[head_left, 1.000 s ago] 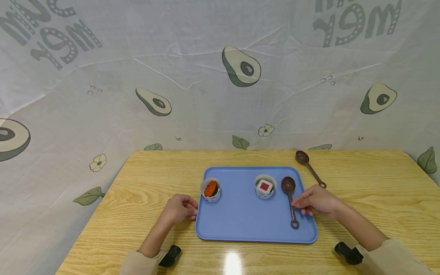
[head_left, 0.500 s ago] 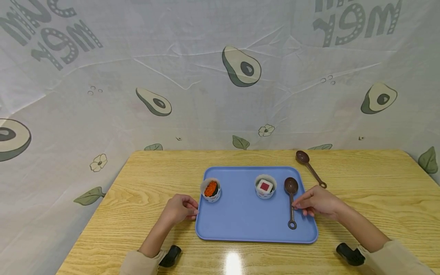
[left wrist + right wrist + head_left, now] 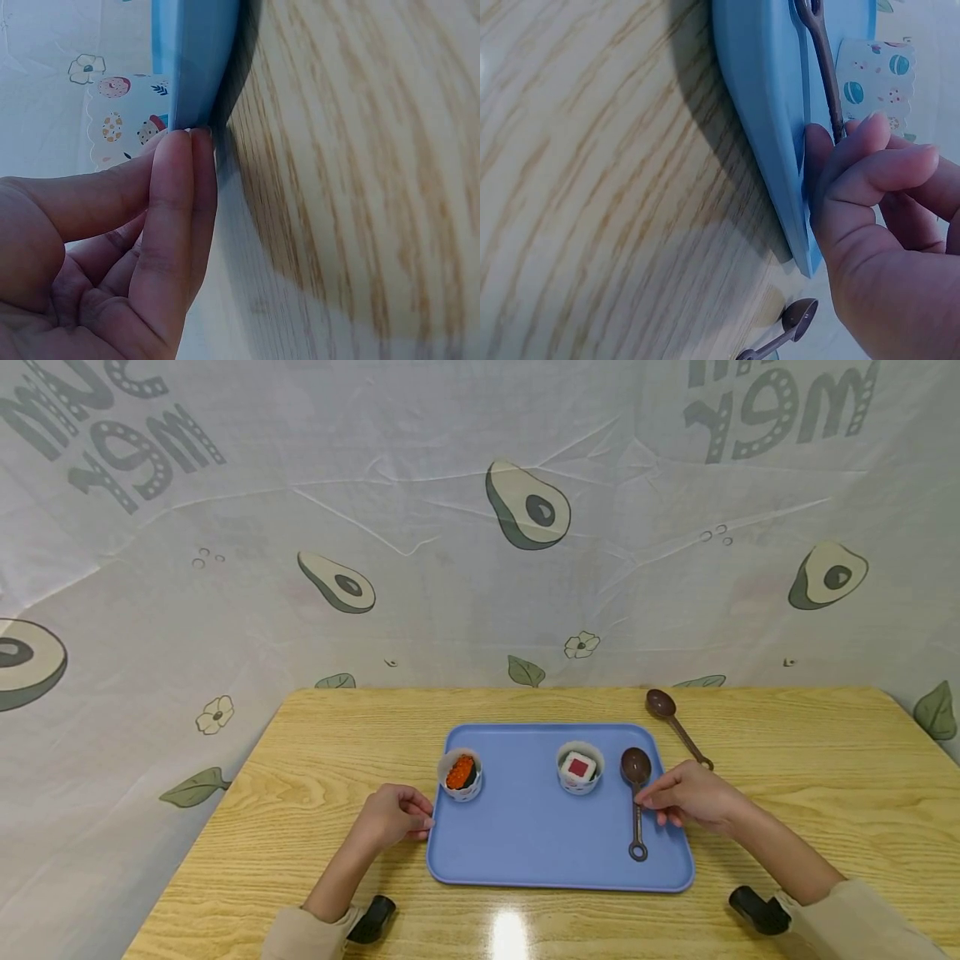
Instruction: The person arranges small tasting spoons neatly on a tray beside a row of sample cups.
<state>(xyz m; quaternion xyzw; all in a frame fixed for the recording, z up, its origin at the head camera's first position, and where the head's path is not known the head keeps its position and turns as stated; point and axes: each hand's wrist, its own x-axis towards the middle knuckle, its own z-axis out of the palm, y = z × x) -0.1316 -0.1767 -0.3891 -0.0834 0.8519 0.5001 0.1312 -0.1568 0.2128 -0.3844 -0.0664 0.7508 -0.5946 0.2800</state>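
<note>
A blue tray lies on the wooden table, and my left hand pinches its left rim. Up close in the left wrist view, the fingertips meet at the tray's edge. On the tray's right side a dark brown spoon lies bowl away from me, its ringed handle end toward me. My right hand pinches that handle just below the bowl; in the right wrist view its fingertips stand on both sides of it. Left of the spoon stands a paper cup holding a white sushi piece with a red centre.
Near the tray's left rim stands another paper cup with an orange roe sushi. A second brown spoon lies on the table behind my right hand. A patterned cloth hangs behind the table.
The spoon on the tray has shifted slightly right and turned straighter. My right hand has since slid up its handle toward the bowl. My left hand stays at the tray's rim.
</note>
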